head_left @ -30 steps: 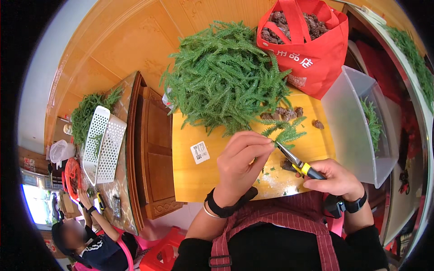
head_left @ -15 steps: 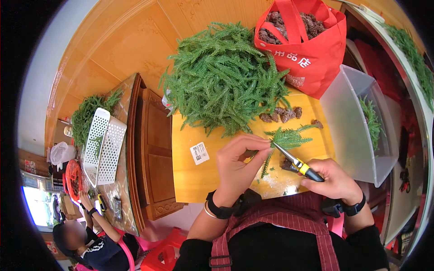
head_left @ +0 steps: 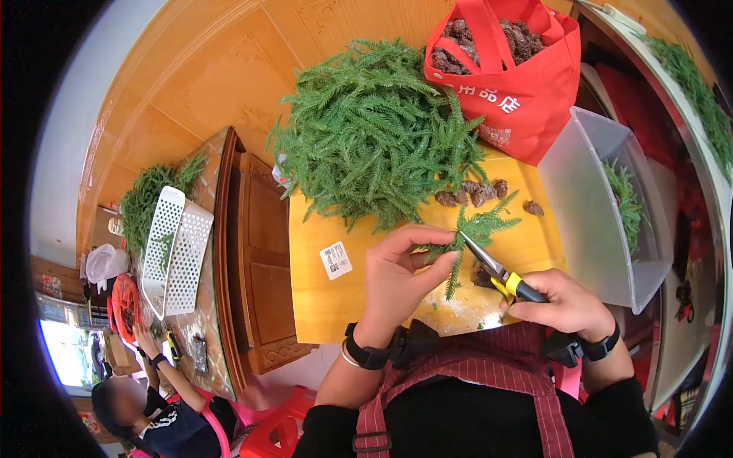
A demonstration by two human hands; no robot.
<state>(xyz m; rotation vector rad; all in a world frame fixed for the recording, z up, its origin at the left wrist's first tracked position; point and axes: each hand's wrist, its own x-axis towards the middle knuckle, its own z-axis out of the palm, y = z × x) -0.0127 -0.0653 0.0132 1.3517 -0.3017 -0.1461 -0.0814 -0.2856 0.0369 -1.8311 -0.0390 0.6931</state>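
My left hand [head_left: 405, 276] pinches a green needle-leaved sprig [head_left: 489, 224] between thumb and fingertips above the yellow table. In my right hand [head_left: 569, 303] are long-nose pliers [head_left: 498, 273] with black and yellow handles. Their metal tips meet the sprig right beside my left fingertips; whether the jaws close on a stem or wire there I cannot make out. Beyond my hands rises a big heap of green sprigs [head_left: 374, 137]. Small brown pine cones [head_left: 482, 194] lie at its right edge, and a single cone [head_left: 533, 208] sits farther right.
A red bag [head_left: 534, 107] full of pine cones stands behind right. A clear plastic bin [head_left: 595, 206] with greenery is on the right. A white label [head_left: 336, 260] lies on the table [head_left: 328, 313]. At left, a person [head_left: 164, 412] works near a white perforated basket [head_left: 187, 267].
The sprig has turned in my left hand, its tips now pointing farther away from me. The plier handles have spread apart, and the tips stay at the sprig.
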